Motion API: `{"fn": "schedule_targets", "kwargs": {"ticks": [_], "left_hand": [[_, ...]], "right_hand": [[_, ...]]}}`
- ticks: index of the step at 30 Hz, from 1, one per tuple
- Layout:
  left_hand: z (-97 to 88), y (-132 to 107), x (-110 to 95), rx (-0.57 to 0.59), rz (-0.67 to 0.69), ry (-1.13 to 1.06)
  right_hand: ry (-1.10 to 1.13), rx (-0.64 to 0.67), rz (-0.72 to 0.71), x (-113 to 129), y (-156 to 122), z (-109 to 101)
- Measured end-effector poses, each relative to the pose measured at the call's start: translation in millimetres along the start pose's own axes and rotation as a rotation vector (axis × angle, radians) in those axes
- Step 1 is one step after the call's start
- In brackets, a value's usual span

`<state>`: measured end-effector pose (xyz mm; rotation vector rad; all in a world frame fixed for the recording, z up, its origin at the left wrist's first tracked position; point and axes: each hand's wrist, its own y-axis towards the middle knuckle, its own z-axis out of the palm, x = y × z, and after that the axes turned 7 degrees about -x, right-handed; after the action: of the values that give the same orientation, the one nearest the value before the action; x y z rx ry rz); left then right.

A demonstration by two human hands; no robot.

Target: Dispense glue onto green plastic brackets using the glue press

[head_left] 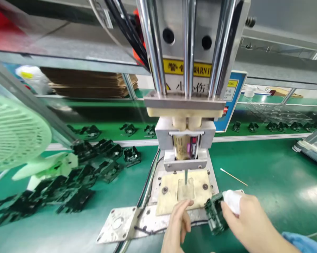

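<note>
My right hand (pixel 246 216) grips a black molded plastic part (pixel 215 214) at the front right of the press. White material (pixel 232 201), a cloth or a finger cover, I cannot tell which, sits at its fingertips against the part. My left hand (pixel 178 225) is at the near edge of the cream fixture plate (pixel 165 202), fingers stretched and slightly curved, with nothing seen in them. Above the plate hangs the press head (pixel 185 144) with a thin metal pin (pixel 186 176) pointing down at a shallow square recess (pixel 182 189).
Several black plastic parts (pixel 76 182) lie heaped on the green bench at left, beside a green fan (pixel 16 135). More parts (pixel 253 126) line a green strip behind. A cotton swab (pixel 233 176) lies at right. A blue control box (pixel 233 102) stands behind the press.
</note>
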<state>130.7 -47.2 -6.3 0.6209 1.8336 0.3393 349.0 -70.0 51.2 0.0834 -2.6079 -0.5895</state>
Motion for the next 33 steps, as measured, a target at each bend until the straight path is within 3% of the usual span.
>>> {"fn": "schedule_targets", "kwargs": {"ticks": [2, 5, 10, 14, 16, 19, 22, 26, 28, 30, 32, 33], "left_hand": [[6.2, -4.9, -8.6, -0.009, -0.005, 0.015], [5.1, -3.4, -21.0, -0.014, -0.074, 0.048], [-20.7, 34.5, -16.8, 0.181, -0.657, -0.159], [-38.6, 72.3, 3.2, 0.221, -0.826, -0.371], [-41.7, 84.8, 13.8, 0.247, -0.828, -0.380], [-38.8, 92.3, 28.7, 0.263, -0.675, -0.258], [-30.1, 88.2, 39.3, 0.228, -0.520, -0.107], [-31.2, 79.1, 39.0, 0.232, -0.463, 0.038], [-48.2, 77.4, 33.1, 0.224, -0.371, 0.242], [-76.7, 75.6, 27.5, 0.156, -0.305, 0.439], [-109.9, 69.9, 26.1, 0.047, -0.400, 0.526], [-125.2, 64.7, 27.8, 0.093, -0.533, 0.501]], "right_hand": [[0.081, -0.022, -0.060, 16.8, -21.9, 7.2], [0.225, -0.037, -0.019, 30.0, -28.7, 12.8], [0.319, -0.115, 0.119, 17.6, -27.2, 2.2], [0.273, -0.171, 0.288, -6.3, -42.2, -5.0], [0.251, -0.188, 0.396, -19.8, -51.1, -7.1], [0.247, -0.204, 0.533, -40.6, -61.0, -10.8], [0.227, -0.283, 0.699, -59.5, -64.4, -11.7], [0.233, -0.343, 0.798, -78.7, -56.6, -2.6], [0.254, -0.364, 0.837, -85.3, -49.3, 4.8], [0.286, -0.355, 0.877, -89.6, -43.0, 12.5], [0.333, -0.287, 0.889, -91.7, -39.5, 20.0], [0.368, -0.246, 0.886, -92.0, -39.0, 23.5]]}}
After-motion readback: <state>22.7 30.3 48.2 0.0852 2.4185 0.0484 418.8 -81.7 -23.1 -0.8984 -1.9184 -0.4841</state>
